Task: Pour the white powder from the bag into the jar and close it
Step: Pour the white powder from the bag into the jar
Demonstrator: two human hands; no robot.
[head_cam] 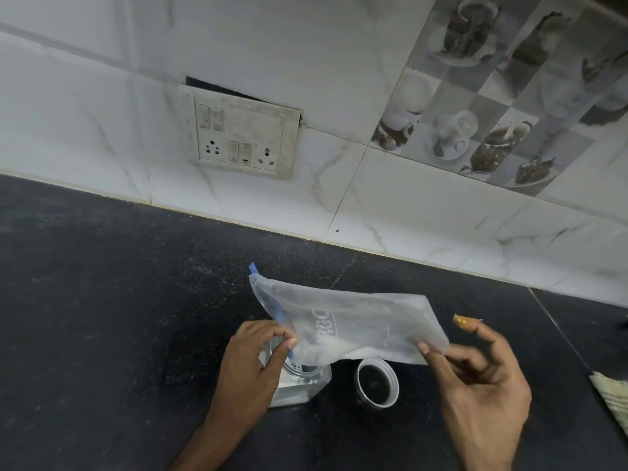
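Observation:
A clear zip bag (350, 317) with a blue seal strip is held up over the dark counter, lying almost level. My left hand (251, 368) pinches its mouth end by the blue strip. My right hand (482, 385) pinches the opposite bottom corner. A little white powder lies along the bag's lower edge near the mouth. Directly under that edge stands the clear square jar (299, 385), open, with white powder in its bottom. Its lid (376, 385) lies upside down on the counter just right of the jar.
The black speckled counter (102, 317) meets a white tiled wall with a switch and socket plate (241, 137). A folded cloth or paper (611, 399) lies at the right edge.

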